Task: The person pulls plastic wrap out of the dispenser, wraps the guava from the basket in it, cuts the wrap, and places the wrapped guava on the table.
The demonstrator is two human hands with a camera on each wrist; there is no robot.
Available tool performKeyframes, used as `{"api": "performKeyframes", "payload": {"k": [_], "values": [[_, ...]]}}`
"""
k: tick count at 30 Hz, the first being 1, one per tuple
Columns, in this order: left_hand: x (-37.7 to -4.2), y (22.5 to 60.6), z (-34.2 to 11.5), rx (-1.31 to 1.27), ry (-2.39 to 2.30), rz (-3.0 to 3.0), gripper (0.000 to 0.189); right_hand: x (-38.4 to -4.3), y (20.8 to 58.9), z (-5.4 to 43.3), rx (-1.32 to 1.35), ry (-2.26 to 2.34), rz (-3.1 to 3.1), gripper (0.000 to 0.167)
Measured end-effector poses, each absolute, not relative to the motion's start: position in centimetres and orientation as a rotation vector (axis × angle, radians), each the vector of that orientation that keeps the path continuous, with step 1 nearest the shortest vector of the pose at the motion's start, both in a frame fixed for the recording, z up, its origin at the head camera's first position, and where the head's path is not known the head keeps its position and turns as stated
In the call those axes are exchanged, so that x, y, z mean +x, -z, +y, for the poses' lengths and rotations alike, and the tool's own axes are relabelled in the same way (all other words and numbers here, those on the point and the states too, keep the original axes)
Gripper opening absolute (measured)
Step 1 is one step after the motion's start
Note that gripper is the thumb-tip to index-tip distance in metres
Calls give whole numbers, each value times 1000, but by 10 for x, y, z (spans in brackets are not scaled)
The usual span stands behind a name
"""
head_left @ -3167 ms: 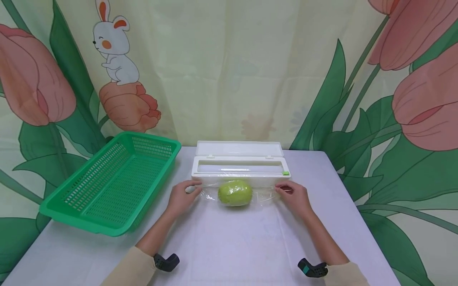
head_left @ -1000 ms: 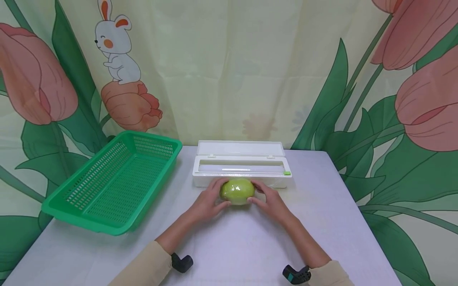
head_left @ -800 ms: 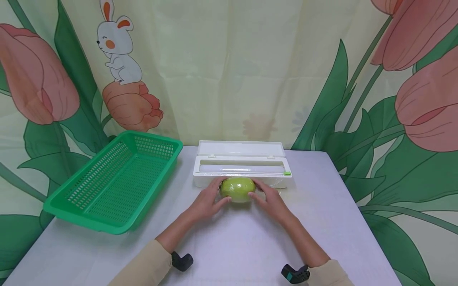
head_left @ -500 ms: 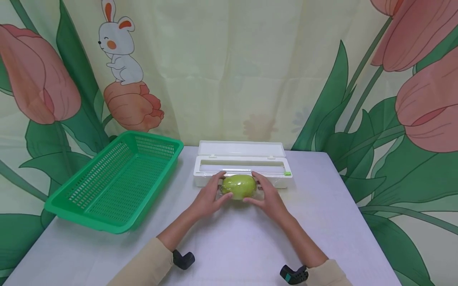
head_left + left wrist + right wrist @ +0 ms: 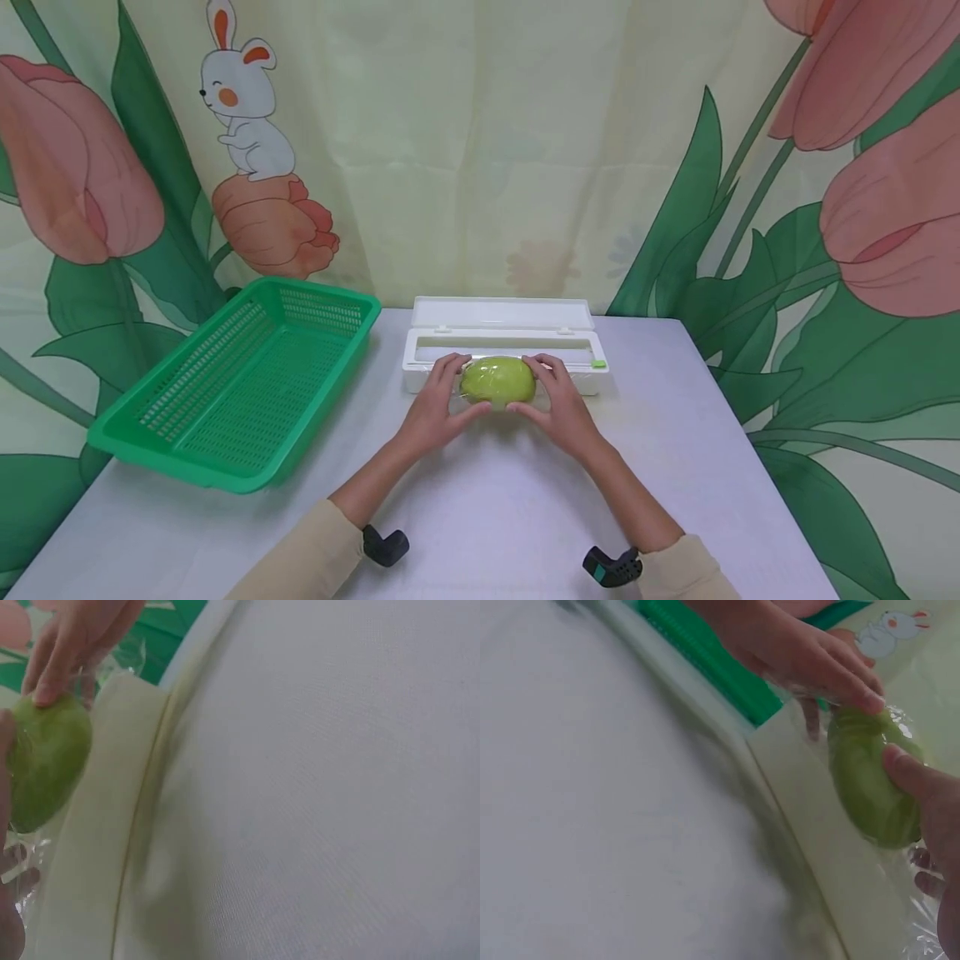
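Fruit (image 5: pixel 498 381), green and oval, is held between the left hand (image 5: pixel 437 410) and the right hand (image 5: pixel 564 410), with clear film (image 5: pixel 919 937) wrapped around it. Just beyond both hands, a white box (image 5: pixel 502 333) is set on the counter (image 5: pixel 495 517); left of the left hand, a green basket (image 5: pixel 324 392) is placed.

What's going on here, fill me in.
A person is holding a green fruit between both hands, the left hand at one end and the right hand at the other. The fruit is wrapped in clear film, whose loose ends stick out at the sides. It appears to be held just off the white-covered table. Just beyond it sits a white box with its lid open, and a green basket stands off to the left.
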State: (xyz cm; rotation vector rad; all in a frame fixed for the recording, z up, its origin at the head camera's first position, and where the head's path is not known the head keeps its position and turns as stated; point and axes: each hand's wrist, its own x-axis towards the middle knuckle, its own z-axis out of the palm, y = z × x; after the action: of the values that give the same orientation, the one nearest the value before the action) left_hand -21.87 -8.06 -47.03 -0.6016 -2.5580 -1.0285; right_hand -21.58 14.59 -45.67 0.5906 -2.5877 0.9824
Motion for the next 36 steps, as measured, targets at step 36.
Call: {"api": "performKeyframes", "payload": {"k": [36], "values": [[-230,451,-93,-488,1322,-2448,59,-237,438,132,606,-1142,-2604,79]]}}
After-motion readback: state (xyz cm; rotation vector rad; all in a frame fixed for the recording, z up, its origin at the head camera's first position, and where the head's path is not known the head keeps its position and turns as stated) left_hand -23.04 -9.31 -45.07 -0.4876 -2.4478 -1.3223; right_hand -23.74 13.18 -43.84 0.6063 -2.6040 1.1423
